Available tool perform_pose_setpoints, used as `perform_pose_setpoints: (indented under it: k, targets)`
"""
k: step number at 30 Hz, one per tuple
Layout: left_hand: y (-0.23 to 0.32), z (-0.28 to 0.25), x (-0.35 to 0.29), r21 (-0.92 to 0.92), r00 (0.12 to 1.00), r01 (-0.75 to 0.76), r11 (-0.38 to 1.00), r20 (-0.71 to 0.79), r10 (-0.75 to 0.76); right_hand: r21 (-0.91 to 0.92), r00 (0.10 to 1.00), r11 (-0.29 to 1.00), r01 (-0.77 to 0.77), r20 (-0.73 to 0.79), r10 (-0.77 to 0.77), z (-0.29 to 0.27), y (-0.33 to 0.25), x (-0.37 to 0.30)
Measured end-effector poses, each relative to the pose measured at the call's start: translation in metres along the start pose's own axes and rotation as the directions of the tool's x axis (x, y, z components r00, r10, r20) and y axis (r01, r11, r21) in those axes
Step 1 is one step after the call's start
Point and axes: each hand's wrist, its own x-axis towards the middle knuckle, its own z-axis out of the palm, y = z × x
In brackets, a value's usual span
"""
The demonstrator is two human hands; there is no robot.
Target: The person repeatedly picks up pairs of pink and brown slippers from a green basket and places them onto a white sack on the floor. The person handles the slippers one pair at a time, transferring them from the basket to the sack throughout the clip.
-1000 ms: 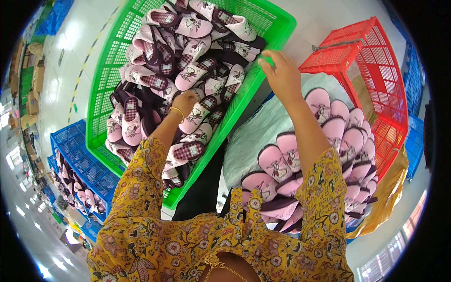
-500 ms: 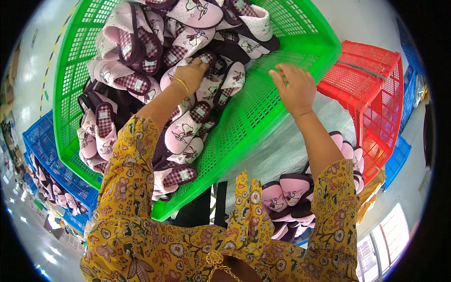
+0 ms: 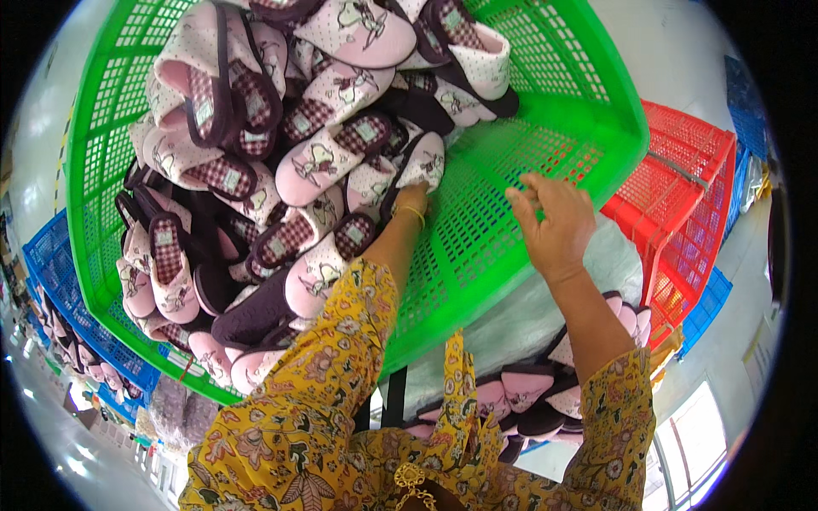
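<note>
A large green mesh basket (image 3: 545, 128) fills the view, heaped on its left side with pink and dark purple slippers (image 3: 324, 162). My left hand (image 3: 414, 198) reaches into the edge of the heap. Only its wrist with a gold bangle shows, and the fingers are hidden among the slippers. My right hand (image 3: 552, 223) lies over the bare green mesh on the basket's right side, fingers apart and holding nothing. Both forearms wear yellow flowered sleeves.
A red mesh basket (image 3: 686, 200) stands right behind the green one. Below it, more pink slippers (image 3: 532, 392) lie on a grey sack (image 3: 520, 319). Blue crates (image 3: 51, 281) with slippers stand at the left, and another blue crate (image 3: 711, 307) is at the right.
The green basket has come much closer and larger in view. My right hand moved from the basket's right rim onto its bare mesh. My left hand stays in the slipper heap.
</note>
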Motion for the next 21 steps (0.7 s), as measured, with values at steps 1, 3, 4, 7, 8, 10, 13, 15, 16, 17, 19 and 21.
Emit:
perform_pose_setpoints:
  k: [1, 3, 4, 7, 8, 10, 13, 15, 16, 17, 19, 21]
  targets:
    - [-0.001, 0.004, 0.003, -0.156, 0.997, 0.078, 0.985, -0.002, -0.080, 0.007, 1.000, 1.000, -0.006, 0.008, 0.006, 0.000, 0.000, 0.000]
    - [0.008, 0.012, 0.013, -0.393, 0.986, 0.144, 0.908, -0.022, -0.165, 0.028, 1.000, 1.000, -0.015, -0.015, 0.015, 0.000, 0.001, 0.000]
    - [0.011, 0.018, 0.012, -0.503, 0.976, 0.179, 0.846, -0.019, -0.218, 0.036, 1.000, 0.999, -0.024, -0.019, 0.025, 0.002, 0.002, -0.002]
    - [0.018, 0.016, 0.024, -0.633, 0.952, 0.210, 0.745, -0.041, -0.303, 0.041, 0.999, 0.999, -0.016, -0.040, 0.018, 0.003, 0.000, 0.000]
    - [0.019, 0.014, 0.028, -0.662, 0.933, 0.252, 0.706, -0.027, -0.358, 0.045, 0.999, 0.999, -0.009, -0.038, 0.011, 0.003, -0.002, 0.002]
    - [0.023, 0.011, 0.016, -0.684, 0.953, 0.192, 0.704, -0.040, -0.299, 0.057, 0.999, 0.998, -0.022, -0.039, 0.025, 0.004, 0.000, -0.001]
    - [0.027, 0.011, 0.008, -0.698, 0.991, 0.094, 0.710, 0.000, -0.131, 0.049, 0.998, 0.999, -0.010, -0.063, 0.013, 0.006, 0.001, 0.001]
    - [0.040, 0.011, -0.029, -0.663, 0.999, 0.030, 0.748, 0.010, -0.031, 0.007, 0.999, 1.000, -0.026, -0.022, 0.026, 0.007, 0.001, -0.002]
    - [0.051, 0.009, -0.046, -0.577, 0.998, -0.010, 0.817, 0.047, 0.045, -0.030, 0.999, 0.999, -0.038, -0.008, 0.038, 0.002, 0.002, -0.002]
    - [0.063, 0.011, -0.069, -0.507, 0.995, -0.096, 0.857, -0.020, 0.100, -0.035, 0.999, 0.998, -0.049, -0.020, 0.048, 0.000, 0.004, -0.005]
    - [0.072, 0.006, -0.089, -0.357, 0.938, -0.346, 0.868, -0.154, 0.310, -0.024, 0.998, 0.999, -0.044, -0.042, 0.043, 0.003, 0.006, -0.006]
    - [0.077, 0.004, -0.099, -0.387, 0.881, -0.472, 0.792, -0.182, 0.437, -0.021, 0.997, 0.999, -0.036, -0.076, 0.034, 0.002, 0.004, -0.004]
